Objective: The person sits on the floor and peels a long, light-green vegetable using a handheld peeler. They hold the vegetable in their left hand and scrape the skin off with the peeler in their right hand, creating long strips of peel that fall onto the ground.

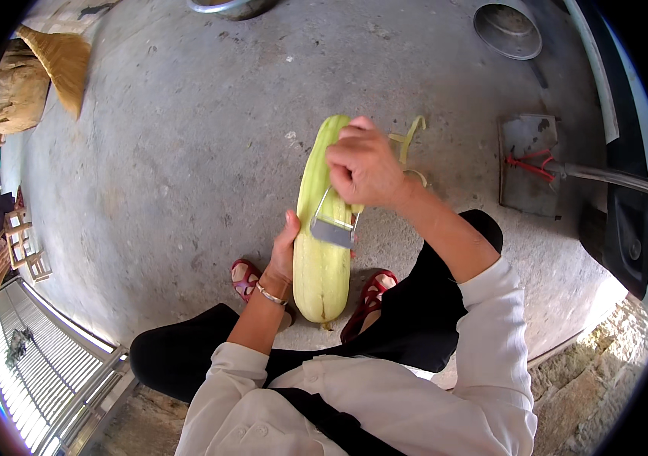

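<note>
A long pale green gourd (322, 277) is held lengthwise in front of me, above the floor between my feet. My left hand (284, 249) grips it from the left side, thumb along its flank and the other fingers hidden beneath. Closed around the handle of a metal peeler (331, 230), my right hand (365, 163) is over the gourd's upper half. The peeler's wide blade lies across the gourd near its middle. Strips of peel (413, 137) show just beyond my right hand; one curls by the wrist.
On the concrete floor (164, 152) stand a metal basin (232, 6) at the far edge and a round metal pan (508, 32) at far right. A dustpan (529, 163) with red ties lies to the right. A straw broom (58, 64) and small wooden chairs (23, 243) are at left.
</note>
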Demonstrator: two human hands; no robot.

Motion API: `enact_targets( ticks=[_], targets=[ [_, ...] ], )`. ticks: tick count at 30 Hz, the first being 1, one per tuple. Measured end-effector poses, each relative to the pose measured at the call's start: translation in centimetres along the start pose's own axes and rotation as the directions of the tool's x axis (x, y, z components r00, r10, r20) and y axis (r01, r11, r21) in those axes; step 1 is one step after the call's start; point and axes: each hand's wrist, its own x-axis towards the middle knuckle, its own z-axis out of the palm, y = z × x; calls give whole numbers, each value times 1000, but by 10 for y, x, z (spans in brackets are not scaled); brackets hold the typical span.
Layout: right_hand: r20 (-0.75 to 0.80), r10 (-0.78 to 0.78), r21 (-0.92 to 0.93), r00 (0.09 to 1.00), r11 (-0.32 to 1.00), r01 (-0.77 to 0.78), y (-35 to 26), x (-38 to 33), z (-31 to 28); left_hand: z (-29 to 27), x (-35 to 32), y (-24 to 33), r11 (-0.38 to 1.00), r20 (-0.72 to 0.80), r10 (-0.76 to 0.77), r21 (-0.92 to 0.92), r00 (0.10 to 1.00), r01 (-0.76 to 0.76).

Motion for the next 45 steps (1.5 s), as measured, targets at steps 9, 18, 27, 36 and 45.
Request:
enact_targets(
  ticks=[9,18,27,36,45],
  targets=[
    [24,3,-29,1000,1000,-2,7,-9,8,3,4,-2,999,-68,-50,-18,996,49],
    [-104,121,-184,987,973,-139,86,-18,-12,3,-1,-7,993,-35,-117,20,993,118],
    [-236,426,-303,873,822,-483,151,-36,-48,1,-12,-7,988,13,-122,96,992,121],
    [46,25,-253,999,967,-12,54,3,-20,-12,-4,-11,973,-140,-25,224,990,57],
    [40,97,-303,994,950,-81,82,-5,-22,-15,-1,-11,964,-140,-27,259,990,63]
  ],
)
